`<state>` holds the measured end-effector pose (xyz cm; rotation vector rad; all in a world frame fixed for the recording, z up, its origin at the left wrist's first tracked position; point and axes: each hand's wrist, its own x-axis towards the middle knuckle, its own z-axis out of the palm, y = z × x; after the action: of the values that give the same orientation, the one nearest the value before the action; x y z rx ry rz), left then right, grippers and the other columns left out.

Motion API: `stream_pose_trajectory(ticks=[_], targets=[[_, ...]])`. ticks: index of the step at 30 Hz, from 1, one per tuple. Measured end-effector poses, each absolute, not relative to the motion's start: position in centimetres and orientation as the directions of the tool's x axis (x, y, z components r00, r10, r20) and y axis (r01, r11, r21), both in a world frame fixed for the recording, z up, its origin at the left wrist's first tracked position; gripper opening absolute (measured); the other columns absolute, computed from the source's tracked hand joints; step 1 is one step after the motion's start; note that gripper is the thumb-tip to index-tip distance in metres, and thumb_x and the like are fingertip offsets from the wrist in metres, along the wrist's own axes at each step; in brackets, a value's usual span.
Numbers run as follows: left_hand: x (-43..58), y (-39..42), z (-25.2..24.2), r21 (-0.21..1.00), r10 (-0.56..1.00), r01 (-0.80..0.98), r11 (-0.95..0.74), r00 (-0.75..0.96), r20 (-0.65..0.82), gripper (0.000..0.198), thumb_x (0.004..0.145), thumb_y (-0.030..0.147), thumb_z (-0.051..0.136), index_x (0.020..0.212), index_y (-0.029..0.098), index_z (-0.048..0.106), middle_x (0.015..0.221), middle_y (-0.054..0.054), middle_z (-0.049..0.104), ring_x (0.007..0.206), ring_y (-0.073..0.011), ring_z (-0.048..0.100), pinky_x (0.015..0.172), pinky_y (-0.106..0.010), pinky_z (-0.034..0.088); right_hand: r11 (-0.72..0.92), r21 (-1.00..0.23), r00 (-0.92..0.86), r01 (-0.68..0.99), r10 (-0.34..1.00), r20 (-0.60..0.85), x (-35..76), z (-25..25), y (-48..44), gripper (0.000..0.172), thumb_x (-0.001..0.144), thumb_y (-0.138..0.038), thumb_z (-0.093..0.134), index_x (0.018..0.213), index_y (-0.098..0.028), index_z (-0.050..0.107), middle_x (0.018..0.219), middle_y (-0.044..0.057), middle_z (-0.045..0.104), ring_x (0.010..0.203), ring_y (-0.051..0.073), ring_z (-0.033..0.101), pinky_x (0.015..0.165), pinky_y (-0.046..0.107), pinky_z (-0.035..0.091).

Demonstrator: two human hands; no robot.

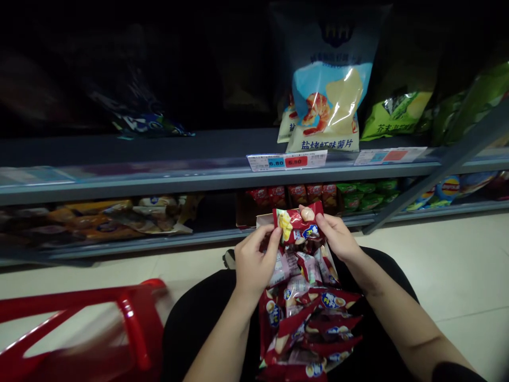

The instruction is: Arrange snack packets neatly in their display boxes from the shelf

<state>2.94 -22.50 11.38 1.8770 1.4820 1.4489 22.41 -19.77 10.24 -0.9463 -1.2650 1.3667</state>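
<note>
Holding red snack pkt [298,225] w/ both hands [253,260].

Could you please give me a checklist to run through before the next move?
1. Left grip secure: ok, it pinches the held packet at its left end.
2. Right grip secure: ok, at the right end.
3. Held packet's seals intact: cannot tell, fingers partly cover the ends.
4. Packets below neatly aligned: not ok, they lie at mixed angles.
5. Red plastic frame apart from the left forearm: ok, a gap shows.
</note>
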Motion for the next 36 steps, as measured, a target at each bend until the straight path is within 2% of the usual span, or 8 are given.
stream_pose_trajectory(ticks=[3, 6, 11, 17, 22, 27, 30, 36], targets=[[3.1, -22.5, 11.1, 0.731, 0.813, 0.529, -0.430, -0.126, 0.569, 0.012, 0.087, 0.027, 0.063, 0.083, 0.017, 0.068, 0.070, 0.000, 0.067, 0.060, -0.0109, 0.059, 0.060, -0.021, 0.046, 0.094, -0.988, -0.021, -0.122, 0.995, 0.097, 22.3, 10.3, -19.8, 0.046, 0.085, -0.061, 0.057, 0.091, -0.019, 0.076, 0.086, 0.005, 0.075, 0.084, 0.023, 0.068, 0.080, 0.036, 0.053], [3.4, -22.6, 11.0, 0.820, 0.844, 0.425, -0.383, -0.199, 0.497, 0.016, 0.086, 0.031, 0.064, 0.082, 0.016, 0.067, 0.070, -0.001, 0.067, 0.061, -0.0122, 0.061, 0.060, -0.022, 0.047, 0.025, -0.954, 0.041, -0.299, 0.999, 0.013, 22.0, 10.6, -19.7, 0.047, 0.080, -0.063, 0.062, 0.089, -0.019, 0.075, 0.077, 0.004, 0.074, 0.072, 0.021, 0.068, 0.070, 0.034, 0.055], [4.0, -23.0, 11.6, 0.961, 0.903, 0.199, -0.194, -0.346, 0.254, 0.027, 0.088, 0.044, 0.059, 0.090, 0.017, 0.062, 0.063, 0.003, 0.061, 0.049, -0.0100, 0.054, 0.048, -0.020, 0.044, -0.184, -0.874, -0.137, -0.450, 0.981, -0.135, 22.1, 11.5, -19.7, 0.039, 0.066, -0.050, 0.082, 0.089, -0.020, 0.074, 0.069, -0.001, 0.071, 0.059, 0.012, 0.064, 0.066, 0.029, 0.059], [3.1, -22.7, 12.4, 0.971, 0.990, 0.191, -0.144, 0.022, 0.143, 0.031, 0.086, 0.047, 0.061, 0.081, 0.016, 0.063, 0.067, -0.001, 0.066, 0.053, -0.0128, 0.060, 0.053, -0.023, 0.049, -0.128, -0.876, -0.005, -0.465, 0.990, -0.142, 22.5, 11.7, -19.6, 0.033, 0.064, -0.050, 0.083, 0.082, -0.023, 0.075, 0.071, -0.002, 0.072, 0.062, 0.011, 0.066, 0.065, 0.024, 0.059], [1.7, -22.5, 12.7, 0.924, 0.968, 0.325, -0.203, 0.209, 0.139, 0.038, 0.087, 0.042, 0.061, 0.058, 0.017, 0.062, 0.054, -0.001, 0.065, 0.047, -0.0125, 0.059, 0.048, -0.022, 0.045, 0.054, -0.977, 0.048, -0.204, 0.998, 0.045, 23.5, 11.8, -19.7, 0.026, 0.073, -0.047, 0.077, 0.084, -0.023, 0.076, 0.080, 0.002, 0.074, 0.076, 0.017, 0.067, 0.076, 0.032, 0.057], [3.0, -23.3, 12.9, 0.957, 0.970, 0.210, -0.200, 0.180, 0.163, 0.037, 0.089, 0.044, 0.058, 0.066, 0.017, 0.069, 0.058, -0.003, 0.069, 0.047, -0.0147, 0.061, 0.047, -0.024, 0.047, 0.001, -0.879, -0.018, -0.477, 1.000, 0.011, 22.8, 12.0, -20.5, 0.050, 0.057, -0.057, 0.083, 0.095, -0.028, 0.071, 0.085, 0.002, 0.073, 0.080, 0.021, 0.069, 0.077, 0.038, 0.056], [2.8, -22.8, 12.9, 0.883, 0.910, 0.355, -0.306, 0.381, 0.162, 0.032, 0.087, 0.045, 0.061, 0.076, 0.017, 0.071, 0.072, -0.005, 0.072, 0.064, -0.0185, 0.066, 0.061, -0.028, 0.052, -0.113, -0.889, -0.075, -0.443, 0.993, -0.089, 22.9, 12.4, -20.6, 0.049, 0.053, -0.048, 0.088, 0.092, -0.024, 0.070, 0.085, 0.003, 0.074, 0.079, 0.022, 0.069, 0.077, 0.037, 0.056], [-0.2, -20.6, 11.4, 0.461, 0.869, 0.764, -0.452, 0.494, 0.035, 0.023, 0.081, 0.030, 0.070, 0.100, 0.018, 0.069, 0.104, -0.011, 0.068, 0.101, -0.0286, 0.062, 0.090, -0.041, 0.048, -0.192, -0.948, -0.066, -0.254, 0.981, -0.181, 26.0, 13.3, -19.6, 0.038, 0.061, -0.039, 0.087, 0.089, -0.019, 0.071, 0.082, 0.004, 0.074, 0.075, 0.020, 0.069, 0.070, 0.033, 0.057]])
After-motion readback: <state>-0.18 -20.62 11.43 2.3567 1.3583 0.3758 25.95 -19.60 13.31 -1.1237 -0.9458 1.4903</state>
